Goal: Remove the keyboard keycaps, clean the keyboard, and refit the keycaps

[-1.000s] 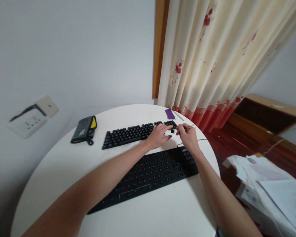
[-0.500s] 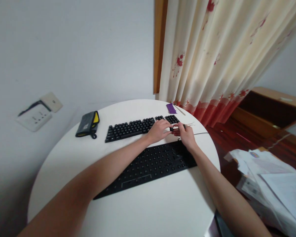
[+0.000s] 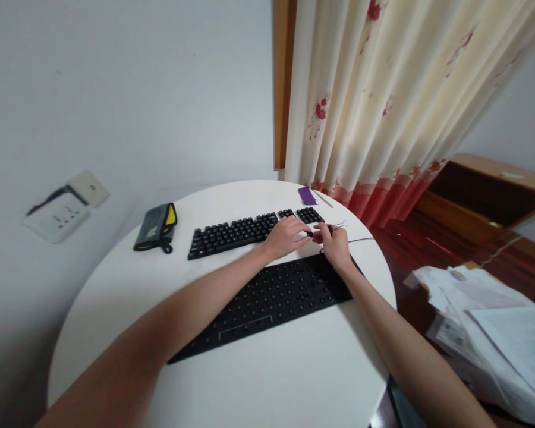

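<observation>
My left hand (image 3: 288, 236) lies on the right end of a black keyboard (image 3: 234, 233) with its keycaps on, fingers stretched flat toward a small black keycap (image 3: 320, 233) between my two hands. My right hand (image 3: 335, 245) is closed in a pinch on a thin wire tool (image 3: 341, 224) right beside that keycap. Just in front of both hands lies a second black keyboard base (image 3: 267, 300) with bare studs and no caps. Its right end is under my right wrist.
All of this sits on a round white table (image 3: 294, 380). A grey and yellow pouch (image 3: 155, 227) lies left of the keyboard. A purple piece (image 3: 307, 195) and a thin stick (image 3: 324, 198) lie near the curtain (image 3: 383, 107). Loose papers (image 3: 485, 321) are piled at the right.
My right hand has drawn closer to my left hand, and the two now meet over the small keycap. The view has shifted slightly.
</observation>
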Tool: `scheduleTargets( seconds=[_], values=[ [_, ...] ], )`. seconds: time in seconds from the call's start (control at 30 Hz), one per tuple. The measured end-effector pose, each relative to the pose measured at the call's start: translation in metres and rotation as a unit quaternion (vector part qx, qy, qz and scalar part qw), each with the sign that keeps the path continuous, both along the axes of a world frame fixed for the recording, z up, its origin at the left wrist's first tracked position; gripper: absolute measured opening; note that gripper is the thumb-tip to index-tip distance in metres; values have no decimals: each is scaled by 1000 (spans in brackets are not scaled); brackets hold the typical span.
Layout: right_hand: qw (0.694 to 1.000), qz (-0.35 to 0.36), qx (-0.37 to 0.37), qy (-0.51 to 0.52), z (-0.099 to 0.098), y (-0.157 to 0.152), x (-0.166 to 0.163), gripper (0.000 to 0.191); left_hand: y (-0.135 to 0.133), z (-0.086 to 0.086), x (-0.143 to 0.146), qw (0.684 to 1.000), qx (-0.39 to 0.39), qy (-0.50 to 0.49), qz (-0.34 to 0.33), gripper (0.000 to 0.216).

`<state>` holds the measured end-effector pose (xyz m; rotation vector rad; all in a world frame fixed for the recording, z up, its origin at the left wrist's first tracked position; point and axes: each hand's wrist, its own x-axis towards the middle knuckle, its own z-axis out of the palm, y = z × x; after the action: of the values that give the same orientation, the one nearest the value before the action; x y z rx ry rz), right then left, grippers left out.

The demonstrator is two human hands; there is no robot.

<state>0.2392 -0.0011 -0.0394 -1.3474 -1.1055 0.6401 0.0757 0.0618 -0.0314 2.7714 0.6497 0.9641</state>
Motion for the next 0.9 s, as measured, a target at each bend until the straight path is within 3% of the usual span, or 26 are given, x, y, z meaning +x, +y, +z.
scheduleTargets(
  seconds=[0.17, 0.33, 0.6, 0.9],
  values=[
    [1000, -18, 11, 18, 3, 0, 2, 48, 10, 11, -2, 998, 8, -16, 57, 18],
    [999, -39, 25, 24, 5, 1, 7, 48, 29, 23, 6, 994, 11, 76, 75, 15],
    [998, -39, 39, 19, 5, 1, 8, 50, 44, 5, 17, 987, -19, 94, 128, 15],
    [998, -39, 51, 6, 9, -2, 6, 48, 46, -4, 19, 987, 8, 105, 125, 16]
  ],
)
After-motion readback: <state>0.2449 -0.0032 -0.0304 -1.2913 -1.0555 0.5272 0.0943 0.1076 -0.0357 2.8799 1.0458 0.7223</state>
